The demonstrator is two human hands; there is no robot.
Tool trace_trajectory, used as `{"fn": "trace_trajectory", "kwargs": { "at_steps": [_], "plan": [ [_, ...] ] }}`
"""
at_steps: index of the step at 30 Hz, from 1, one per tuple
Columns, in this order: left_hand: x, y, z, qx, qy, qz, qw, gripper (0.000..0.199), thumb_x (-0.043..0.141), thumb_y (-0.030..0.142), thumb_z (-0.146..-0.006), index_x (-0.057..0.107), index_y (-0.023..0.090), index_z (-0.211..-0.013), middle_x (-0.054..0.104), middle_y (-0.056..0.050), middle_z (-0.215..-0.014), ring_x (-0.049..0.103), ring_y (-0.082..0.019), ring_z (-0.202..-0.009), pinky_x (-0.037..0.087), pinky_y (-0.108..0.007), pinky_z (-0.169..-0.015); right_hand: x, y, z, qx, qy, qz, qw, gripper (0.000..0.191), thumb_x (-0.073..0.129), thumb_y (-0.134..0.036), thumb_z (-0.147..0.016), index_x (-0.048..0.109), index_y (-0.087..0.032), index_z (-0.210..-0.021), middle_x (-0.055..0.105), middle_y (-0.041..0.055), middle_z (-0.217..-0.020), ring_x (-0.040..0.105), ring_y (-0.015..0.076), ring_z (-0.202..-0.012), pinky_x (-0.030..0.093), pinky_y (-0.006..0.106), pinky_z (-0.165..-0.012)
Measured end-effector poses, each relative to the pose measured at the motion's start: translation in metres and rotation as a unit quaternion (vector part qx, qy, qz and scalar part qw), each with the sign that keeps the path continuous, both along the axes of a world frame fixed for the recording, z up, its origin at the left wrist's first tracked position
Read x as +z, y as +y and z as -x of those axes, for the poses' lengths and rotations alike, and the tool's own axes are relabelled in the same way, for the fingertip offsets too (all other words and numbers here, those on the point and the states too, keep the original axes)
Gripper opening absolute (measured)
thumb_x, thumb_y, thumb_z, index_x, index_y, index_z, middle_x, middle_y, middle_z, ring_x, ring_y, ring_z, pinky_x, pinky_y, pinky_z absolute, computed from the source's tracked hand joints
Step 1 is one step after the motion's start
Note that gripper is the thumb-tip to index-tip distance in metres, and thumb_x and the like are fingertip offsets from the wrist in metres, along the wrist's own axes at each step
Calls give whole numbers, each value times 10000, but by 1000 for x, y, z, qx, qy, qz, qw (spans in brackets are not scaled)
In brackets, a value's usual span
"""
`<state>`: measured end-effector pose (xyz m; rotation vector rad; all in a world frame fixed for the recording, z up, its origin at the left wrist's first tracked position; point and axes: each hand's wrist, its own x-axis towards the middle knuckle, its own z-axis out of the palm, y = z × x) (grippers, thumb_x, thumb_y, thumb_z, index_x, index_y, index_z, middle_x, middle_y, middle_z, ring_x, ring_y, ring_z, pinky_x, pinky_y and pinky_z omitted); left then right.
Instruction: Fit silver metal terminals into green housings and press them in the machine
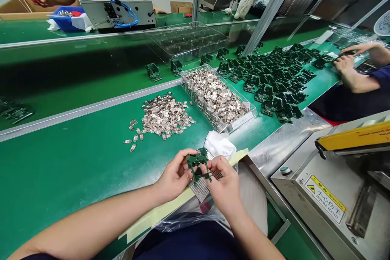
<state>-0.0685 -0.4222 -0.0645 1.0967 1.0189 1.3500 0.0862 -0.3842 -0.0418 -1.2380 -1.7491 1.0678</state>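
Note:
Between my two hands, over the front edge of the table, is a green circuit board (198,161) with cut-outs. My left hand (175,176) grips its left side, thumb below and fingers behind. Fingers of my right hand (224,183) pinch its right side; whether a small metal piece is also between them is hidden. A white cloth (219,144) lies just behind the board, and a ribbed grey strip (200,190) shows beneath it. Farther back sit a loose pile of small metal pieces (166,115) and a clear plastic box (234,126) filled with the same pieces.
A large heap of green boards (271,77) spreads at the back right, near a co-worker's hands (347,63). A metal machine (304,187) with a warning label stands at my right. Clear trays (185,40) lie behind the ledge. Another person is across the bench.

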Motion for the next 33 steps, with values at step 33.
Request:
{"fn": "trace_trajectory", "kwargs": {
  "at_steps": [33],
  "plan": [
    [30,-18,-33,50,33,79,995,341,690,335,-801,531,241,-1086,606,-10,-824,590,-128,-610,566,-254,-549,12,-33,-14,-74,263,200,941,297,760,-419,-727,546,-211,-734,579,-8,-681,579,151,-570,521,256,-509]
  ]
}}
